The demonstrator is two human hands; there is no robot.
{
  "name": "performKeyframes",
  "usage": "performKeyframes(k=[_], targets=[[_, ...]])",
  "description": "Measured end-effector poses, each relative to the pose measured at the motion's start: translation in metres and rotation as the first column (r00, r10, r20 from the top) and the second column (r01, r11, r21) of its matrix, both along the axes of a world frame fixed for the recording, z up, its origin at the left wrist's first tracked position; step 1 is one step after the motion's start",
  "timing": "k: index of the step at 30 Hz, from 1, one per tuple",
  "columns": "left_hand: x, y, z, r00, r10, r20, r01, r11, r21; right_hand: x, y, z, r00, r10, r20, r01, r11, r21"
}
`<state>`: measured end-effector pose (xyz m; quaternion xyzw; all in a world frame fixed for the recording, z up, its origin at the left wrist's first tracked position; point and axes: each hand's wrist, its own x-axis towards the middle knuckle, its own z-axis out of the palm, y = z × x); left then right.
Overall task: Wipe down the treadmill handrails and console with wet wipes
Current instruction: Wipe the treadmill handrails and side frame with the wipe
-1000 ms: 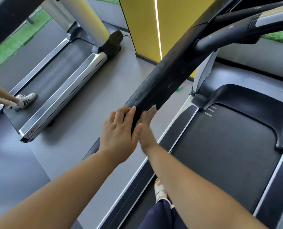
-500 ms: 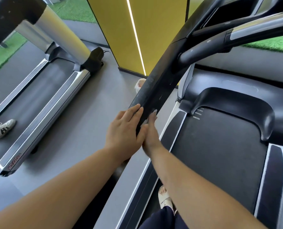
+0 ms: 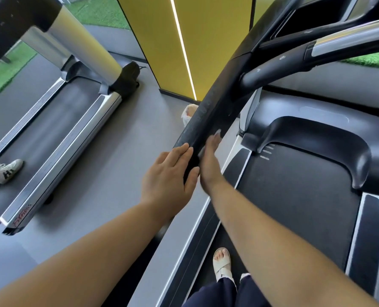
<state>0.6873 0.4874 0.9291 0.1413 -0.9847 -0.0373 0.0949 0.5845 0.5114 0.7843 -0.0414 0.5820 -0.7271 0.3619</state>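
At the lower end of the handrail (image 3: 215, 111), left hand (image 3: 169, 175) and right hand (image 3: 209, 161) press flat, grips spread.

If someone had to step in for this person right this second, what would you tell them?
Left hand: fingers straight, flat on the left side of the black handrail, near its lower end.
Right hand: fingers straight, flat on the rail's right side; a pale scrap under it looks like the wipe.
Done: cannot tell how much is wiped.
Left: likely the rail's upper stretch, the curved grip bar and the console.
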Motion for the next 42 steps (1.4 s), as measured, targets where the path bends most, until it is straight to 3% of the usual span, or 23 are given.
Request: performKeyframes(k=[2,5,8,10,14,16,20,24,26,29,32,36,38,42], targets=[[0.0,0.0,0.0,1.0,0.015,-0.003,-0.015,1.0,-0.001,-0.032,-0.001,0.017,0.996,-0.079,0.04,0.078,0.996,0.03],[-0.002,0.003,0.0,0.999,0.046,-0.029,-0.046,0.999,-0.002,-0.012,0.006,0.043,0.995,-0.092,-0.025,0.091,0.996,-0.011],[-0.004,0.005,0.002,0.997,0.064,-0.053,-0.064,0.998,-0.009,0.054,0.012,0.018,0.997,0.08,0.022,-0.077,0.989,-0.126],[-0.005,0.005,0.003,0.996,0.065,-0.059,-0.066,0.998,-0.022,0.074,0.012,0.008,0.983,0.181,0.042,-0.176,0.979,-0.106],[-0.004,0.002,0.0,0.996,0.045,-0.073,-0.046,0.999,-0.012,0.002,0.01,0.03,1.0,-0.018,-0.018,0.019,0.999,0.04],[-0.004,0.002,0.0,0.995,0.052,-0.083,-0.052,0.999,0.0,-0.034,0.008,0.042,0.995,-0.097,0.021,0.096,0.995,0.029],[-0.005,0.002,-0.001,0.995,0.044,-0.094,-0.045,0.999,-0.003,-0.003,0.015,0.064,0.993,-0.096,-0.063,0.093,0.995,-0.045],[-0.007,0.001,0.003,0.995,0.05,-0.083,-0.049,0.999,0.013,0.062,0.026,0.047,0.992,0.033,-0.119,-0.049,0.99,-0.135],[-0.009,0.0,0.006,0.997,0.037,-0.07,-0.038,0.999,-0.009,0.045,0.023,0.043,0.994,0.021,-0.104,-0.03,0.995,-0.092],[-0.021,-0.006,0.009,0.999,-0.003,-0.051,0.003,1.0,-0.013,-0.026,0.016,0.048,0.989,-0.123,-0.085,0.122,0.992,-0.014],[-0.043,-0.008,0.009,0.999,-0.028,-0.023,0.027,1.0,-0.016,-0.061,0.008,0.059,0.977,-0.198,-0.083,0.198,0.98,-0.019],[-0.063,0.0,0.008,0.999,-0.018,0.039,0.016,0.998,0.063,0.0,0.021,0.045,0.986,-0.087,-0.14,0.077,0.994,-0.073],[-0.061,0.0,0.004,0.998,-0.054,0.045,0.054,0.998,-0.016,0.025,0.025,0.02,0.994,-0.004,-0.109,0.002,1.0,-0.017],[-0.059,-0.008,-0.003,0.991,-0.136,0.012,0.137,0.982,-0.131,-0.031,0.007,-0.006,0.998,0.008,-0.06,-0.006,1.0,0.023]])
